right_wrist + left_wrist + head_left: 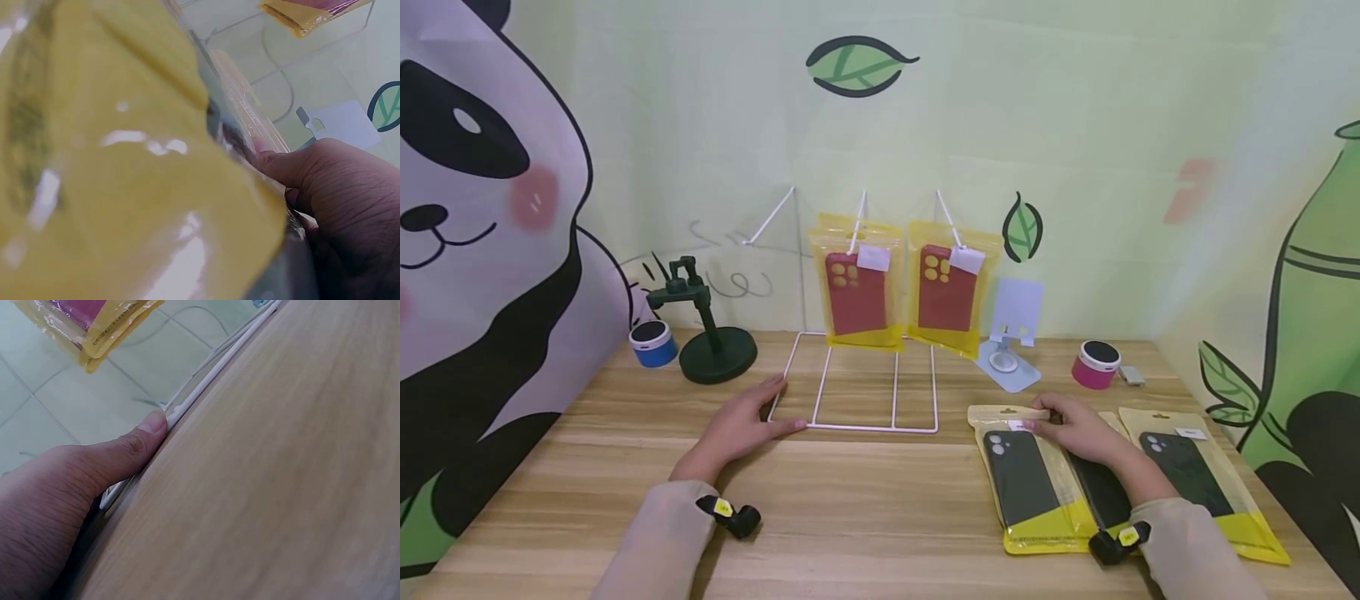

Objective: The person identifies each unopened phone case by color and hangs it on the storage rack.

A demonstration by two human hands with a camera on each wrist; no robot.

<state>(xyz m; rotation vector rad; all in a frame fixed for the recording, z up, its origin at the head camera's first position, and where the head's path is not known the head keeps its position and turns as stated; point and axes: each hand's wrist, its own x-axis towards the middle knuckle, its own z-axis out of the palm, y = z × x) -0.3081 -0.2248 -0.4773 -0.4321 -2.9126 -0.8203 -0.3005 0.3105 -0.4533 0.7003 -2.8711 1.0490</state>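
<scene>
Bagged dark phone case [1022,479]: near right, leftmost of three packs, yellow end toward the near edge; hard to tell whether flush on the tabletop [865,517] or slightly raised.
Weight: light by the look of it, probably no strain for one pinch.
Film: glossy, highlights all over in the right wrist view, so likely slippery, soft and quick to crease.
Stiffness: case inside presumably firm enough to keep the middle flat, loose margins apt to flop; breakage unlikely.
Neighbour packs: one partly hidden just to the right [1101,483], another farther right [1187,475], dark cases inside both.
Right hand [1086,429]: pinching the top strip at its right end, thumb in front, beside the paper tag [1018,425].
Best hold: that same top strip, off to one side, punched hole [1009,410] uncovered, case hanging straight below.
Left hand [741,429]: spread rather than clenched, thumb against the near left corner of the white wire rack [872,428].
Hanging packs: far middle, two red cases [857,304] [946,296], each on a white prong.
Bare prong [769,217]: far, left of both.
</scene>
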